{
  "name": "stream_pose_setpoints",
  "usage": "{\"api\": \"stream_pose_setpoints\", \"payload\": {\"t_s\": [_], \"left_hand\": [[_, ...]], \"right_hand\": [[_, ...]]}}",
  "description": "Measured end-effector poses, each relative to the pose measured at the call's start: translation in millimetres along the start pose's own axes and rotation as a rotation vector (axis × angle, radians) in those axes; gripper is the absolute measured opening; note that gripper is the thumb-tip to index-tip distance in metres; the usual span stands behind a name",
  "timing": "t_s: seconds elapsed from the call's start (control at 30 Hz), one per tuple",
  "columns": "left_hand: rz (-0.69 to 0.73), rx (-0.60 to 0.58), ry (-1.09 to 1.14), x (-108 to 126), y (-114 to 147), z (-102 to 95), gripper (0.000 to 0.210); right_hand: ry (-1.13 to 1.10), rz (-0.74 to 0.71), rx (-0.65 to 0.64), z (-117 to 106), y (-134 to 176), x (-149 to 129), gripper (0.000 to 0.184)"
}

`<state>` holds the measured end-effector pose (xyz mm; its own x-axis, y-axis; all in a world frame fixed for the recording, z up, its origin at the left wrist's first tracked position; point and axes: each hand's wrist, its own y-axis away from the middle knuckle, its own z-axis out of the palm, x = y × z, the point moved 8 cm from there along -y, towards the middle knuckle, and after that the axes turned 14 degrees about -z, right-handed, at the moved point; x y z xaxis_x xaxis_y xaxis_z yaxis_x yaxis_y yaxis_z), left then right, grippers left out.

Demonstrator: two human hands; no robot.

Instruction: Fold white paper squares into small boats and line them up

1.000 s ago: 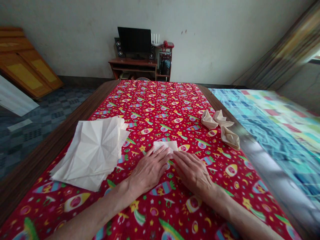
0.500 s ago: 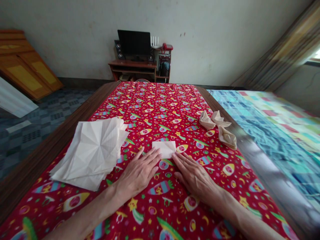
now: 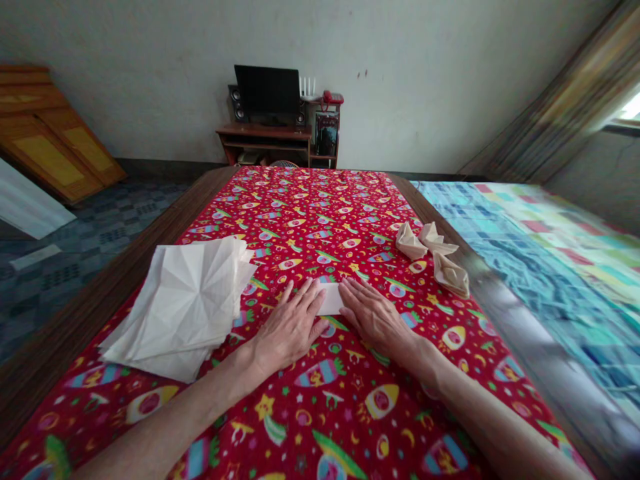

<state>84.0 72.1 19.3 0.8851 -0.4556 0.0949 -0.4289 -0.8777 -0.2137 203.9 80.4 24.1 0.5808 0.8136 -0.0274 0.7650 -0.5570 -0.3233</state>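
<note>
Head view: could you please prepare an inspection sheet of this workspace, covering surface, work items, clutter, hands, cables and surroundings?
Surface: table with a red patterned cloth.
Work items: small folded paper between the hands; stack of creased sheets at left; three folded paper pieces at right.
Clutter: pale flat strip on the floor at left; material unclear.
Hands: left hand flat at the paper's left end, right hand flat at its right end.
Cables: nothing seen near the hands.
Surroundings: desk with monitor; wooden cabinet; blue checked cover; curtain.
</note>
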Motion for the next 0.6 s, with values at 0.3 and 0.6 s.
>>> {"api": "stream_pose_setpoints", "payload": {"t_s": [0.3, 0.6], "left_hand": [[-0.024, 0.01, 0.045, -14.9, 8.2, 0.4, 0.047], [-0.059, 0.027, 0.131, -18.6, 8.7, -2.3, 0.045]], "right_hand": [[-0.115, 0.323, 0.239, -20.7, 15.5, 28.3, 0.031], [-0.368, 0.631, 0.163, 2.5, 18.4, 40.3, 0.019]]}}
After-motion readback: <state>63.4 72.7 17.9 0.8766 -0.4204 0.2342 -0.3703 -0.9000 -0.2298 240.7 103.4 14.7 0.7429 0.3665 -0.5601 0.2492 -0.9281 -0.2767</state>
